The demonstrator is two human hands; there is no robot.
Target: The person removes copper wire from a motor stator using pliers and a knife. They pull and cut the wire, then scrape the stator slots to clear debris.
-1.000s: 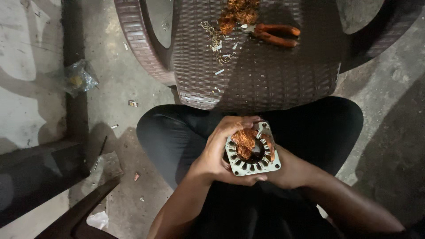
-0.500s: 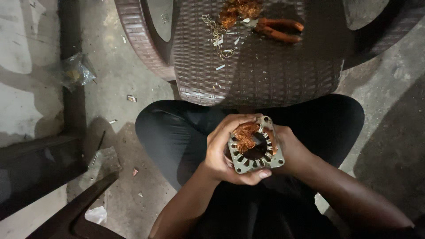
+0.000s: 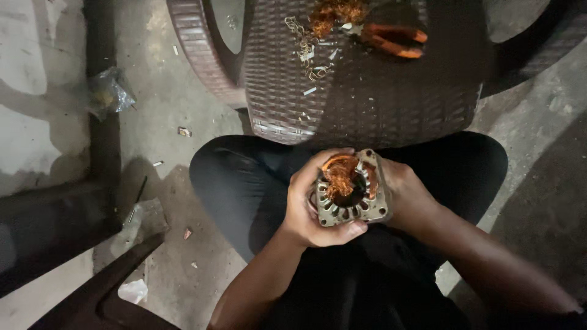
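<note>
Hands meet over the lap of a seated person in dark trousers, and between them sits a motor stator (image 3: 351, 189), a squarish grey metal frame with slots round its bore and a tangle of copper winding (image 3: 338, 176) bulging from the middle. The left hand (image 3: 312, 205) wraps the stator's near-left side, its fingers (image 3: 333, 234) curled under the lower edge and its thumb laid over the top, closed firmly on the metal. The right hand (image 3: 406, 195) cups the opposite side, its fingers mostly hidden behind the frame, so only the back of the hand and the wrist show; it too presses against the stator and appears to grip it. Just beyond the knees stands a brown woven plastic chair (image 3: 367, 98), its seat serving as a work surface. On that seat, well apart from the hands, lie pliers with orange handles (image 3: 391, 40), a heap of pulled copper wire (image 3: 336, 12) beside them, and scattered pale scraps and small wire loops (image 3: 309, 58). To the left, on the rough concrete floor (image 3: 165, 110), a crumpled clear plastic bag (image 3: 110, 91) rests by a dark channel, with small bits of debris between it and the person's leg
</note>
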